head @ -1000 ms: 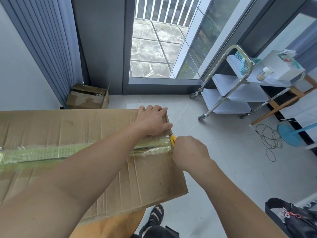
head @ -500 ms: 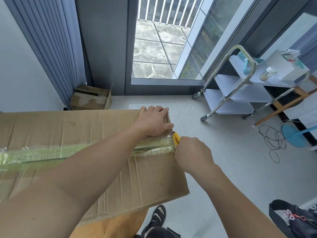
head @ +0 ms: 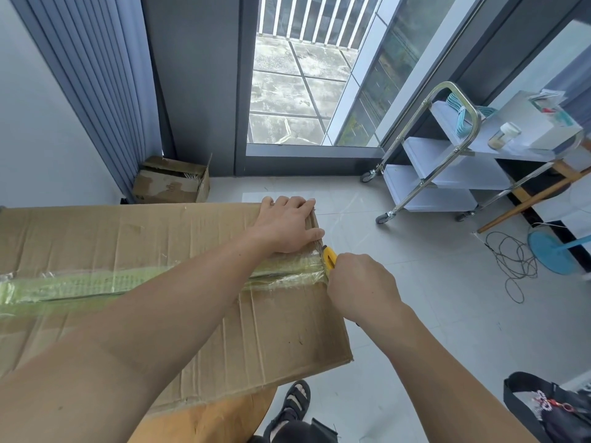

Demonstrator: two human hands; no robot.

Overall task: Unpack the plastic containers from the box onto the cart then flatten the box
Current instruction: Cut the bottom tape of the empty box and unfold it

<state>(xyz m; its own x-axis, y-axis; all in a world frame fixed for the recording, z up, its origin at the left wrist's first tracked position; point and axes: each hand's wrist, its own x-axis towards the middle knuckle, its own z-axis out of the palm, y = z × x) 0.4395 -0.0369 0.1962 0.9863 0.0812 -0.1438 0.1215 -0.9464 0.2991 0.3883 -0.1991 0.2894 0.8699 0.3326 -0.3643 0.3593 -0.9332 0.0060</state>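
L hand (head: 285, 226) lies flat, fingers straight, pressing the top of the cardboard box (head: 166, 295) at its far-right corner, fingertips over the edge. R hand (head: 361, 286) just beside it, fist curled round a yellow utility knife (head: 329, 257) whose tip meets the greenish tape (head: 128, 279) at the box's right end, right below the L thumb; flaps closed, seam taped. Steel cart (head: 460, 148) w/ white shelves stands well apart, fwd-right of the R hand; small open carton (head: 171, 182) on the floor beyond the L hand.
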